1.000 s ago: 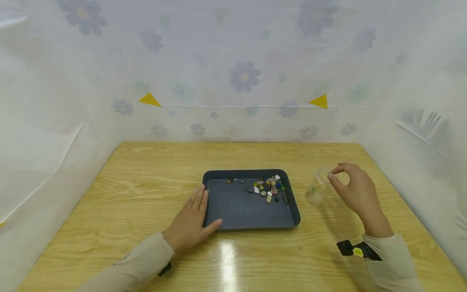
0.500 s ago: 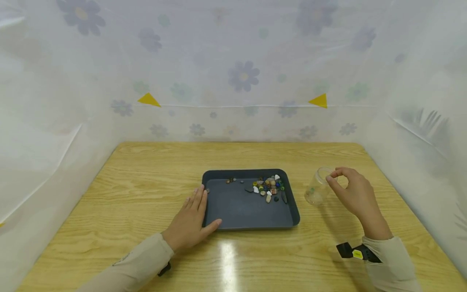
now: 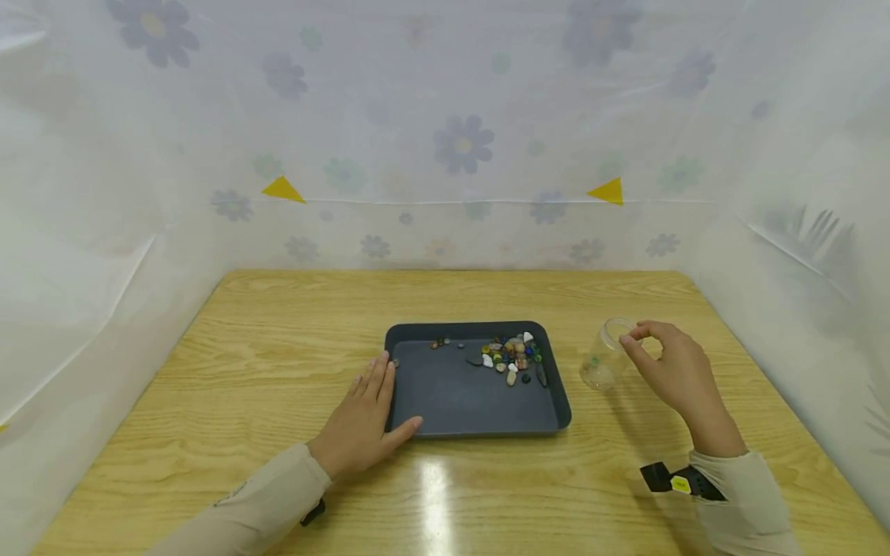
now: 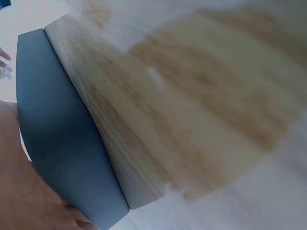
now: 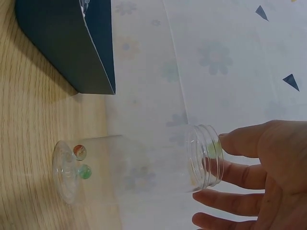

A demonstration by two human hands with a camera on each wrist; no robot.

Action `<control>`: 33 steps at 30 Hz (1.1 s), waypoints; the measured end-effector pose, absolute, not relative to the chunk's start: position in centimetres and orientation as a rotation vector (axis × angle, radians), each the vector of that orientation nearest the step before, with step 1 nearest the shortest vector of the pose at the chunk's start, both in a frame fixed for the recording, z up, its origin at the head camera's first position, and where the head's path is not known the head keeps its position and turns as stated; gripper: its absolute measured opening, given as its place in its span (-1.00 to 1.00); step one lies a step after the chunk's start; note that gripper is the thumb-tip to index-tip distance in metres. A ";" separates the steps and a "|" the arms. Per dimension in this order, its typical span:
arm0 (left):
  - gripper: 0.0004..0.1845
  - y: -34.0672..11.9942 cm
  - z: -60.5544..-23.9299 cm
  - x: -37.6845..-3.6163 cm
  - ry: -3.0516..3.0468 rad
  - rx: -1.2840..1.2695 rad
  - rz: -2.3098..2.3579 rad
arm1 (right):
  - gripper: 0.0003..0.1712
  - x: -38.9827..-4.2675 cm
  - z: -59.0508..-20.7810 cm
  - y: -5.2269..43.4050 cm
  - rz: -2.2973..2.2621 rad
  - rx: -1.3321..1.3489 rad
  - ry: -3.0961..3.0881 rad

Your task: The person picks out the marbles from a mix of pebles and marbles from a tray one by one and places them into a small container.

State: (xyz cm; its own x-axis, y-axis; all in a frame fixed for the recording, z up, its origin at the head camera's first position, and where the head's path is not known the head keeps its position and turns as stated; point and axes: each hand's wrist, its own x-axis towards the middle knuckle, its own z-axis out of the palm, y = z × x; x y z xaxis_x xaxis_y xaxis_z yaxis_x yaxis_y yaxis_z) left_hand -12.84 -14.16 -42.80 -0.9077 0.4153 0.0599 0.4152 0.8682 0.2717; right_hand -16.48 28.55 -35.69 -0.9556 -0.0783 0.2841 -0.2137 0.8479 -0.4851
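Observation:
My left hand (image 3: 358, 428) lies with straight fingers along the left side of a dark grey tray (image 3: 459, 409), the thumb over its near rim. Marbles and small stones (image 3: 514, 355) are heaped in the tray's far right part. Right of the tray stands a clear jar (image 3: 603, 359) without a lid. Thumb and index finger of my right hand (image 3: 670, 367) pinch the jar's rim, the other fingers loosely bent. In the right wrist view, a green marble (image 5: 85, 171) and an orange-red marble (image 5: 79, 152) lie at the jar's bottom. A greenish patch in its neck is unclear.
Several small stones (image 3: 439, 342) lie apart near the tray's far left corner. The wooden table (image 3: 313, 309) is enclosed by white flower-print sheeting (image 3: 417, 116) at the back and both sides. Yellow triangles (image 3: 608, 191) mark the back sheet.
My right hand has lowered slightly at the jar's mouth, thumb and index finger staying close together. The left hand, tray and jar look unmoved.

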 end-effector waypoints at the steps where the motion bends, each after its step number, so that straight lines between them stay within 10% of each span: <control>1: 0.00 -14.1 -42.8 -12.9 3.036 0.674 0.440 | -0.59 -16.5 -35.7 28.6 0.770 0.226 -2.770; 33: 0.00 -14.2 -42.4 -12.8 3.036 0.672 0.438 | -0.54 -16.3 -35.6 28.3 0.777 0.227 -2.784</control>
State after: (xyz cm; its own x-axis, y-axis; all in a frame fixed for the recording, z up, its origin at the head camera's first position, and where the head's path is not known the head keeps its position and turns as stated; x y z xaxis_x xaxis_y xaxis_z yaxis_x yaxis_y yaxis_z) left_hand -12.77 -14.20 -42.44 -0.9084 0.4141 0.0579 0.4136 0.8695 0.2700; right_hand -16.29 28.35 -35.62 -0.9589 -0.0837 0.2712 -0.2120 0.8464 -0.4885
